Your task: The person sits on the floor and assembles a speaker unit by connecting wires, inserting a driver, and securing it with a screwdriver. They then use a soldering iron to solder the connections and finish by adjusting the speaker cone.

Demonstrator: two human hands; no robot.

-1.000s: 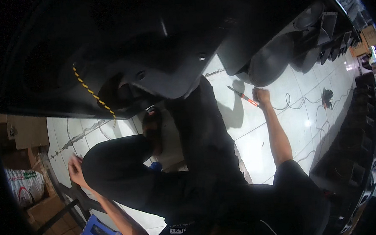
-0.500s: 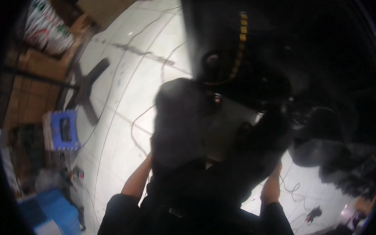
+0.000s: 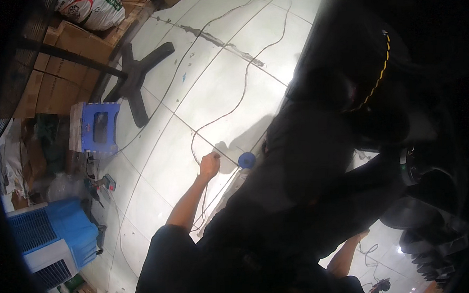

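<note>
My left hand (image 3: 210, 165) is over the white tiled floor (image 3: 166, 155), fingers curled closed. Whatever they hold, if anything, is too small to make out. A thin reddish cord (image 3: 232, 108) winds over the floor and passes by this hand. Just right of the hand lies a blue round disc-like thing (image 3: 246, 160), apart from the fingers. My right hand (image 3: 362, 235) shows only in part beside my dark trouser leg (image 3: 348, 199); its fingers are hidden.
At the left stand a blue-violet step stool (image 3: 100, 127), a dark stand base (image 3: 135, 80), a power drill (image 3: 101, 188) and a blue-and-white air cooler (image 3: 69, 234). A yellow-and-black twisted wire (image 3: 383, 69) hangs in the dark at upper right. A loose cable (image 3: 372, 253) lies lower right.
The view has shifted and sharpened. My left hand, hidden before behind my dark leg, now shows out to the left over the floor. The blue round thing has come into sight.
</note>
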